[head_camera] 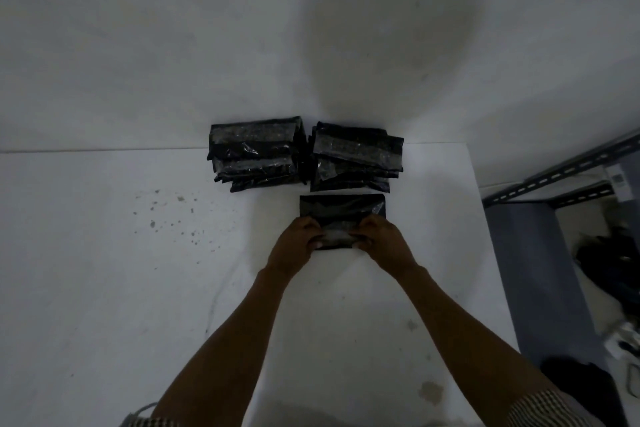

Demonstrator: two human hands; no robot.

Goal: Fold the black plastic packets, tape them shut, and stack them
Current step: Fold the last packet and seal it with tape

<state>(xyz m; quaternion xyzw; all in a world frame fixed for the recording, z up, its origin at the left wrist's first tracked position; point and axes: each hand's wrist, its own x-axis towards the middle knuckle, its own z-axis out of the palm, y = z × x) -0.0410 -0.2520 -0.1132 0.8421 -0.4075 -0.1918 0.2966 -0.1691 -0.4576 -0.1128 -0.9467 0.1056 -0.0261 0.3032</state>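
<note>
Two piles of black packets: left stack (254,152), right stack (356,158). One single packet (341,210). Two hands: left hand (294,243), right hand (382,241). One desk (138,270).

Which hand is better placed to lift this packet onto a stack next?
Right, marginally. The left hand and right hand both grip the near edge of the packet, but it lies directly before the right stack; the left stack sits farther left.

The light is dim and grey, and it seems to come from behind me, since a broad soft shadow climbs the far wall (138,28). Faint glints show on the taped stacks (256,152) and on the packet (341,210) I hold. The table (104,253) edge bows, the shelf (568,166) at right tilts, and everything looks soft and grainy.
</note>
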